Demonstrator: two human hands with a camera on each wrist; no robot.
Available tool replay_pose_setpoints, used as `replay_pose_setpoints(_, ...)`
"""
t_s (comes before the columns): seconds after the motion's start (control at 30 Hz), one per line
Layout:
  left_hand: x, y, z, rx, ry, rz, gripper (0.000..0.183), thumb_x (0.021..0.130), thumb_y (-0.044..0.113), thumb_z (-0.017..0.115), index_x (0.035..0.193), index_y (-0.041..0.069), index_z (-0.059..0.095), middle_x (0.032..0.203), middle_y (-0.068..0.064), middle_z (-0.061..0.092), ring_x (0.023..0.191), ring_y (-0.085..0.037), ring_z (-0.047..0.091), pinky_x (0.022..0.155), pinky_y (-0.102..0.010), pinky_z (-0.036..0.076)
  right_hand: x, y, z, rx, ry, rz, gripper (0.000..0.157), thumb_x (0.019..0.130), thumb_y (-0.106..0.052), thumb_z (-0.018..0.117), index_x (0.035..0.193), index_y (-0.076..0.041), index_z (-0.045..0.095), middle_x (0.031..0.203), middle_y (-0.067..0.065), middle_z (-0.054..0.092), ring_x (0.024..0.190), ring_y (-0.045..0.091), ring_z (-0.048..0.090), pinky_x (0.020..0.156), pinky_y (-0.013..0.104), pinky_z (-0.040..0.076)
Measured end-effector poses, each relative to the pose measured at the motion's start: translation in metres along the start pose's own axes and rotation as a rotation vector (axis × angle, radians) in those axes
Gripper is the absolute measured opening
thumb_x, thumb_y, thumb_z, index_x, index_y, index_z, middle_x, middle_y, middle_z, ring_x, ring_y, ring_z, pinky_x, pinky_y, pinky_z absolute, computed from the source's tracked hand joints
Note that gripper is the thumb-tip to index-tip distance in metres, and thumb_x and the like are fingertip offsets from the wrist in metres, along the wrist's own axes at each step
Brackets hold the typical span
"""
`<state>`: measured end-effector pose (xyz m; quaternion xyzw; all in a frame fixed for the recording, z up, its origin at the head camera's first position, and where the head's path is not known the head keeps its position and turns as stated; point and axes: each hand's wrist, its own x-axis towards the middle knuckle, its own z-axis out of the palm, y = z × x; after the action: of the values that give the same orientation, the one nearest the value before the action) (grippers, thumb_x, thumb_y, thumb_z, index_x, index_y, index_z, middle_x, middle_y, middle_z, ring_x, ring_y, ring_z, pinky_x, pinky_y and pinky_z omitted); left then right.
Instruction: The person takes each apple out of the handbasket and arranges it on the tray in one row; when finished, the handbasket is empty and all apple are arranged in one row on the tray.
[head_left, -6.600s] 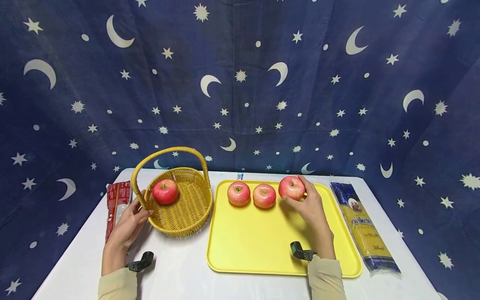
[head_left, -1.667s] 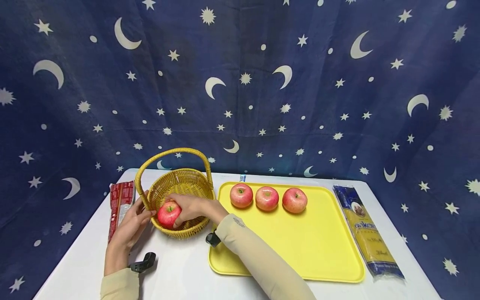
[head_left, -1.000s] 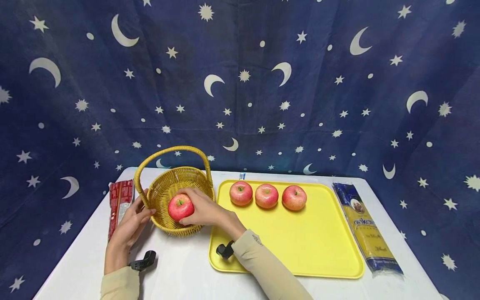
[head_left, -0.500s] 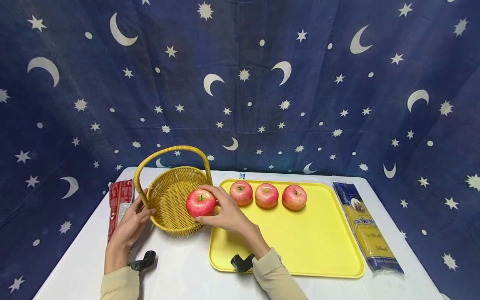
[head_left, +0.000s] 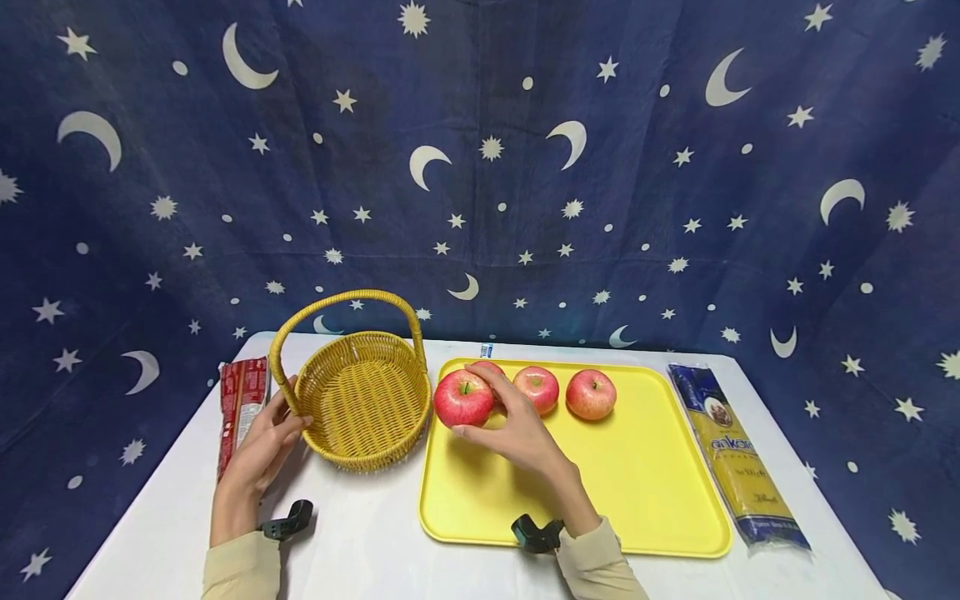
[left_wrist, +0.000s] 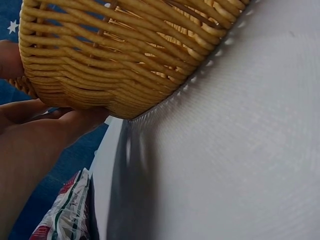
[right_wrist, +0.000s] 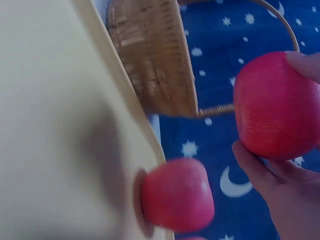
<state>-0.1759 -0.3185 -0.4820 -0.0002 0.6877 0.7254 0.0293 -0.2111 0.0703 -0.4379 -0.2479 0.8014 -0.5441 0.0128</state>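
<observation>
My right hand (head_left: 521, 432) grips a red apple (head_left: 463, 398) between thumb and fingers, held above the left part of the yellow tray (head_left: 570, 492). In the right wrist view, this apple (right_wrist: 277, 105) hangs clear of the tray surface. Three more apples lie in a row along the tray's far side: one partly hidden behind my right hand, a middle apple (head_left: 537, 388) and a right apple (head_left: 591, 394). My left hand (head_left: 258, 454) pinches the left rim of the yellow wicker basket (head_left: 363, 404), by the foot of its handle. Nothing lies inside the basket.
A red packet (head_left: 242, 400) lies left of the basket, partly behind my left hand. Along the tray's right side lies a blue and yellow pasta packet (head_left: 738, 458). Behind the white table (head_left: 360, 533) hangs a dark blue cloth (head_left: 480, 183) with moons and stars.
Earlier my right hand set an apple on the tray's right end. Since then it has lifted the last apple out of the basket and carried it rightward over the tray. My left hand stays put.
</observation>
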Motion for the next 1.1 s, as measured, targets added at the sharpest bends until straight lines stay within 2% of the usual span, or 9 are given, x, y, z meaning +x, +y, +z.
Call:
replay_pose_setpoints(0.1, 0.000, 0.000, 0.000, -0.004, -0.005, 0.006, 0.086, 0.098, -0.004, 0.047, 0.164, 0.004, -0.008, 0.168, -0.029, -0.001, 0.147, -0.030, 0.021, 0.097, -0.007, 0.041, -0.005, 0.004, -0.012, 0.030, 0.026, 0.010, 0.079, 0.079, -0.028, 0.090, 0.149, -0.030, 0.052, 0.146, -0.007, 0.054, 0.127, 0.016, 0.060, 0.110, 0.039, 0.048)
replay_pose_setpoints(0.27, -0.001, 0.000, 0.000, -0.003, -0.012, 0.010, 0.085, 0.098, -0.004, 0.047, 0.164, 0.003, -0.007, 0.168, -0.030, -0.002, 0.147, -0.030, 0.020, 0.099, -0.008, 0.041, -0.015, 0.009, -0.033, 0.066, 0.087, 0.065, 0.078, 0.079, -0.026, 0.090, 0.148, -0.030, 0.052, 0.143, -0.001, 0.056, 0.128, 0.023, 0.060, 0.108, 0.046, 0.049)
replay_pose_setpoints(0.33, 0.000, 0.000, 0.001, -0.002, -0.012, 0.006, 0.085, 0.099, -0.003, 0.047, 0.164, 0.003, -0.007, 0.168, -0.029, -0.002, 0.148, -0.029, 0.020, 0.100, -0.009, 0.040, -0.018, 0.010, -0.043, 0.052, 0.115, 0.079, 0.079, 0.079, -0.025, 0.090, 0.148, -0.030, 0.052, 0.143, 0.000, 0.056, 0.128, 0.025, 0.059, 0.108, 0.048, 0.049)
replay_pose_setpoints(0.43, 0.000, 0.000, 0.001, -0.002, -0.012, 0.000, 0.086, 0.099, -0.003, 0.048, 0.164, 0.004, -0.007, 0.168, -0.028, -0.002, 0.148, -0.030, 0.019, 0.100, -0.009, 0.040, -0.021, 0.012, -0.056, 0.013, 0.157, 0.089, 0.081, 0.079, -0.024, 0.089, 0.150, -0.027, 0.050, 0.145, 0.002, 0.056, 0.132, 0.025, 0.057, 0.111, 0.046, 0.047)
replay_pose_setpoints(0.57, 0.000, 0.000, -0.001, 0.000, -0.009, -0.007, 0.087, 0.099, -0.003, 0.048, 0.165, 0.006, -0.008, 0.169, -0.027, -0.003, 0.149, -0.030, 0.019, 0.099, -0.008, 0.041, -0.024, 0.014, -0.074, -0.003, 0.206, 0.101, 0.081, 0.080, -0.022, 0.090, 0.150, -0.027, 0.050, 0.144, 0.005, 0.055, 0.129, 0.027, 0.058, 0.109, 0.035, 0.049)
replay_pose_setpoints(0.67, 0.001, 0.000, -0.002, 0.001, -0.008, -0.004, 0.086, 0.099, -0.003, 0.048, 0.165, 0.006, -0.007, 0.169, -0.028, -0.003, 0.149, -0.030, 0.019, 0.098, -0.007, 0.041, -0.026, 0.016, -0.088, 0.005, 0.239, 0.123, 0.080, 0.081, -0.020, 0.089, 0.150, -0.027, 0.049, 0.143, 0.007, 0.056, 0.127, 0.027, 0.058, 0.101, 0.021, 0.050)
replay_pose_setpoints(0.77, 0.001, -0.001, -0.002, 0.000, -0.006, 0.000, 0.085, 0.099, -0.003, 0.048, 0.165, 0.005, -0.006, 0.168, -0.029, -0.003, 0.149, -0.031, 0.019, 0.098, -0.007, 0.042, -0.030, 0.018, -0.101, 0.003, 0.276, 0.167, 0.081, 0.082, -0.021, 0.087, 0.153, -0.027, 0.047, 0.145, 0.007, 0.055, 0.128, 0.028, 0.056, 0.095, 0.013, 0.049)
replay_pose_setpoints(0.93, 0.001, 0.000, -0.002, 0.004, -0.001, -0.012, 0.086, 0.100, -0.002, 0.049, 0.165, 0.006, -0.006, 0.169, -0.028, -0.004, 0.150, -0.031, 0.017, 0.099, -0.008, 0.041, -0.038, 0.021, -0.123, -0.039, 0.355, 0.235, 0.082, 0.085, -0.027, 0.085, 0.155, -0.030, 0.044, 0.151, 0.005, 0.051, 0.131, 0.029, 0.055, 0.096, 0.013, 0.047)
replay_pose_setpoints(1.1, 0.000, 0.000, -0.001, 0.010, -0.001, -0.008, 0.085, 0.100, -0.002, 0.049, 0.165, 0.005, -0.006, 0.168, -0.029, -0.003, 0.147, -0.028, 0.022, 0.098, -0.008, 0.042, -0.048, 0.029, -0.144, -0.104, 0.445, 0.240, 0.084, 0.085, -0.026, 0.085, 0.157, -0.028, 0.042, 0.153, 0.005, 0.049, 0.133, 0.027, 0.053, 0.097, 0.007, 0.043)
